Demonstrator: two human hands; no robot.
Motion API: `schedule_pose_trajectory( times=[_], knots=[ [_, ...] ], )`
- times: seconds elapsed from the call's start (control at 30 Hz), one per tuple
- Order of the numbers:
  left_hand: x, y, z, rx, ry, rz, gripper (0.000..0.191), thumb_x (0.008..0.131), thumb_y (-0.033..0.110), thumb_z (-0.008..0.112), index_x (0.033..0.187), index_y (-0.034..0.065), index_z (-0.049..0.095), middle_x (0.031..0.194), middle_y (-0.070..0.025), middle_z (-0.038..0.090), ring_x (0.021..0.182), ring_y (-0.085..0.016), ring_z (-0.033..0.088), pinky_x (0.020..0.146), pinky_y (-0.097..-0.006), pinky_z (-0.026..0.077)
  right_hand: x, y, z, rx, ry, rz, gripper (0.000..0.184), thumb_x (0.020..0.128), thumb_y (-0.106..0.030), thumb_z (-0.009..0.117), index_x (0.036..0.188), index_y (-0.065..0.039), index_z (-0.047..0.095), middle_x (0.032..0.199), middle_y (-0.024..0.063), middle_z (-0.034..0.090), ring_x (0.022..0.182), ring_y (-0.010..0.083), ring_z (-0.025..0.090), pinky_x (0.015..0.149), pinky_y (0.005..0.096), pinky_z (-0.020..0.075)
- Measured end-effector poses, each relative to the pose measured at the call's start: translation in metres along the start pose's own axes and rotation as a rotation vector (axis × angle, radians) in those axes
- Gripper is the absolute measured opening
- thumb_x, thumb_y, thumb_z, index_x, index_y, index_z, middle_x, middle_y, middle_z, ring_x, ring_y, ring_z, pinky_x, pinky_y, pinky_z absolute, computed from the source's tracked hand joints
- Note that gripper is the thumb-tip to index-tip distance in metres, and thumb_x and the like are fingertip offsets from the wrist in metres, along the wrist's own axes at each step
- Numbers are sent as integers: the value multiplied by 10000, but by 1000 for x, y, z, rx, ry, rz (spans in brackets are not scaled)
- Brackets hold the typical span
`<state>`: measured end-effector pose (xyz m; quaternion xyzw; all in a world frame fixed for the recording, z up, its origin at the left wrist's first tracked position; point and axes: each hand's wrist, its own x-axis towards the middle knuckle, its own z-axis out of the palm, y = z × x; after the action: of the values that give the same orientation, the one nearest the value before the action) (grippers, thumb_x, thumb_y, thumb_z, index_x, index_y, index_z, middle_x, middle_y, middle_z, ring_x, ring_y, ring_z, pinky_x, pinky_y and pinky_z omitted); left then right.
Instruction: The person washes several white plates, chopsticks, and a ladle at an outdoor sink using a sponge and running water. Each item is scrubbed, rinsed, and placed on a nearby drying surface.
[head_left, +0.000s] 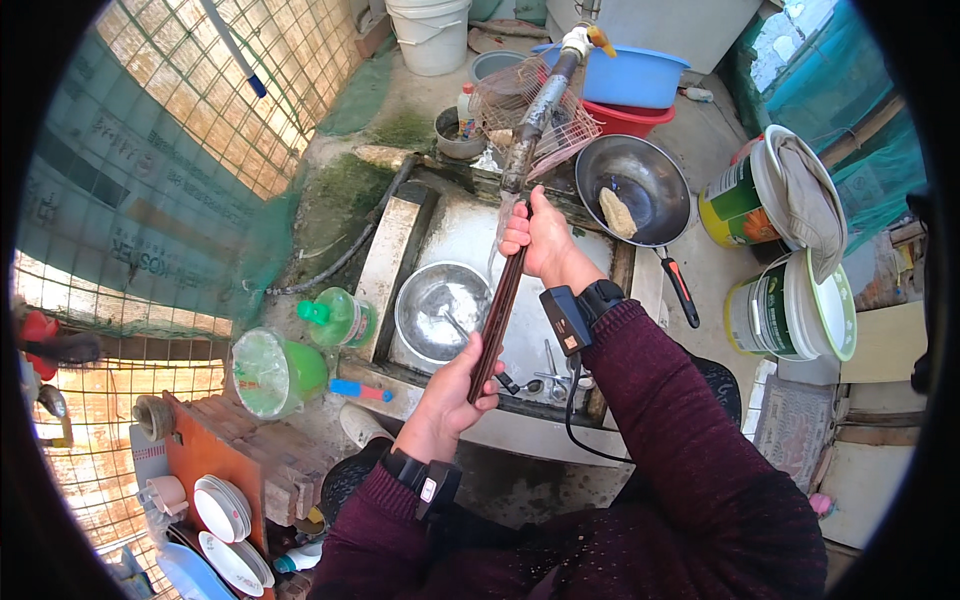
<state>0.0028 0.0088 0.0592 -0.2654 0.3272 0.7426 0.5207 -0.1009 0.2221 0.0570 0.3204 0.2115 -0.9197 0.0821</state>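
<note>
My left hand (454, 401) grips the lower end of a bundle of dark brown chopsticks (501, 319). Around the upper end of the same bundle is my right hand (547, 240), close below the mouth of a metal water pipe (529, 131). Water (499, 236) runs from the pipe over the top of the bundle and down. Under the hands, a shiny metal bowl (427, 304) rests in a low sink (517, 405), with a black-ended metal utensil (455, 322) reaching into it; its far part is hidden. Several metal spoons (553, 381) lie on the sink floor.
Right of the sink stands a frying pan (649, 169) holding a beige scrubber (618, 212). A green bottle (346, 320), green tub (281, 375) and blue-red brush (360, 389) are at the left. Behind the pipe are a pink wire rack (495, 94) and blue basin (630, 79).
</note>
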Motion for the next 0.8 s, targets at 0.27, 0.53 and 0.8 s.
schedule_pose_trajectory(
  times=[0.27,0.53,0.8],
  knots=[
    [19,-7,-1,83,289,13,495,883,571,444,813,84,497,567,-17,423,364,-118,325,327,-249,225,-10,28,16,-272,-83,-243,319,936,-392,421,920,-76,459,621,13,420,491,124,409,465,296,380],
    [31,-9,-6,-29,359,231,378,861,470,578,808,106,493,597,2,435,400,-116,368,343,-243,248,-12,21,20,-298,-57,-362,147,938,-211,429,885,-75,429,678,34,430,505,135,401,460,319,380],
    [18,-7,6,196,115,252,416,849,487,582,816,82,491,619,-6,459,417,-97,372,352,-223,262,-3,4,11,-203,6,-227,400,952,-455,377,811,-86,437,628,27,406,500,155,402,458,335,384]
  ],
)
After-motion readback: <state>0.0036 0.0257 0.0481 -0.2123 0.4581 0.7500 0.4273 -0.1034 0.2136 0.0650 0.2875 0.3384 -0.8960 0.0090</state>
